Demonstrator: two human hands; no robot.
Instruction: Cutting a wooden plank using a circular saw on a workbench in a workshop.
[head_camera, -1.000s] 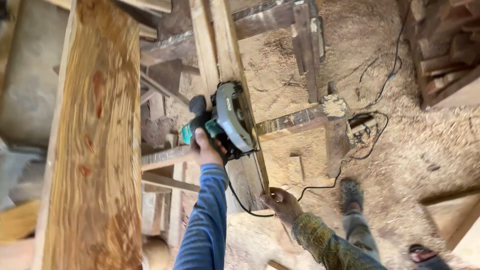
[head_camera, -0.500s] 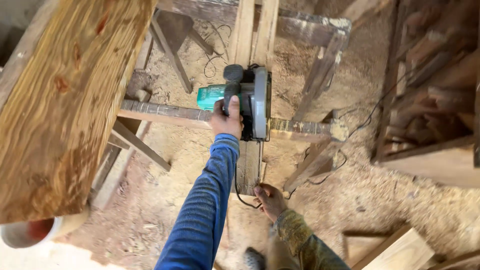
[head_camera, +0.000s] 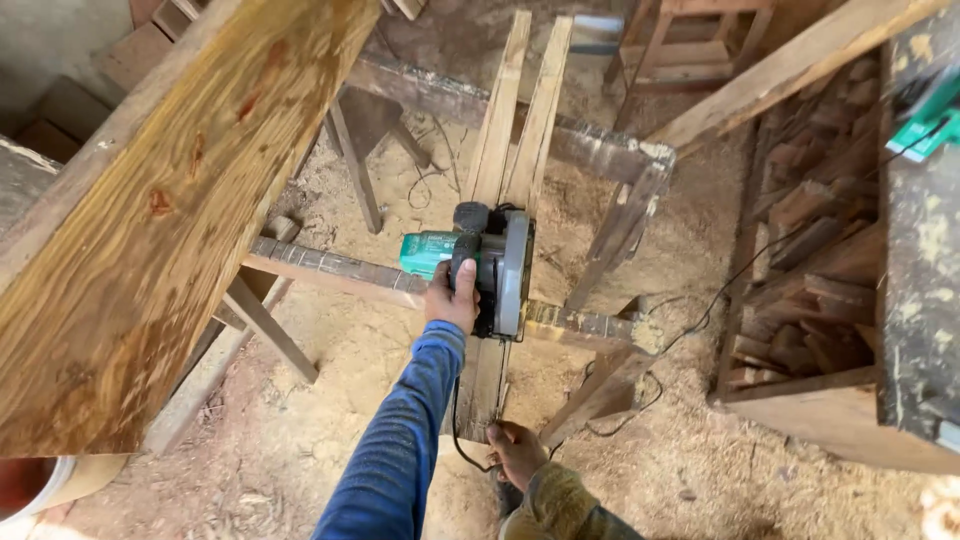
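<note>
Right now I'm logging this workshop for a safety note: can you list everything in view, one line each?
circular saw: one, green and grey, on the narrow boards
narrow boards: two, pale, side by side across the sawhorses
sawhorses: two, weathered wood, under the boards
wide plank: one, yellow-brown, upper left
power cord: one, black, over the sawdust floor
wood stack: offcuts, brown, right
left hand: blue sleeve, grip on the saw handle
right hand: steadying the boards' near end
</note>
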